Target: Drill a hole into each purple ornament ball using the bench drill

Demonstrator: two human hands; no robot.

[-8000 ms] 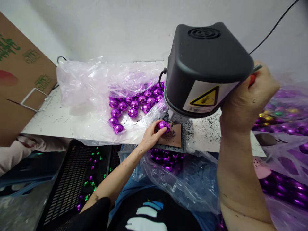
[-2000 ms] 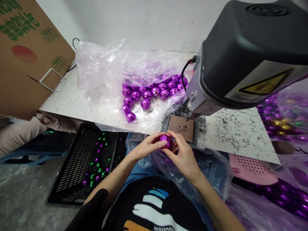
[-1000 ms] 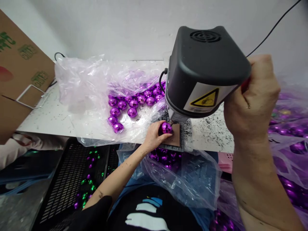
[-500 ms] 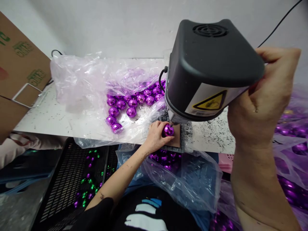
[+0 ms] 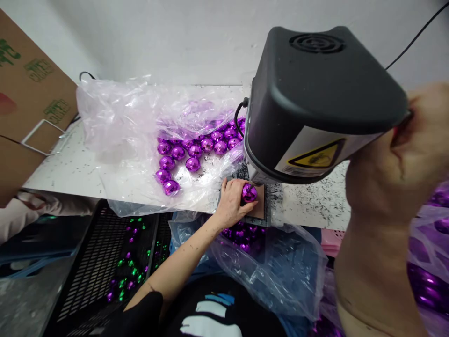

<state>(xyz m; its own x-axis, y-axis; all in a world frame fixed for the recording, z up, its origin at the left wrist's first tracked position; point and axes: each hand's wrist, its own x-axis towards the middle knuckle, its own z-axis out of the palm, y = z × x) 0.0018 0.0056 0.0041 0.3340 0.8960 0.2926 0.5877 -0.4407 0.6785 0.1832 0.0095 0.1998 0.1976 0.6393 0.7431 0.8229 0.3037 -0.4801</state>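
My left hand (image 5: 232,202) pinches a shiny purple faceted ball (image 5: 249,193) between thumb and fingers. The ball rests on a small brown pad (image 5: 258,206) at the table's front edge. My right hand (image 5: 403,154), raised close to the camera at the right, is wrapped round the far side of a black machine (image 5: 326,93) with a yellow warning label; its fingertips are hidden behind the machine. The machine's lower end is just above and behind the ball. More purple balls (image 5: 192,164) lie to the left, partly under clear plastic (image 5: 115,135).
A cardboard box (image 5: 31,93) stands at the left. Below the table are a black crate (image 5: 84,262) with green and purple beads, and a clear bag (image 5: 280,262) with purple balls. Further purple balls in plastic (image 5: 428,276) are at the right. Black flecks cover the white table (image 5: 312,201).
The machine and my right hand appear slightly further right and larger. My left hand still holds the ball, now slightly lower and further right in view. The view has shifted a little.
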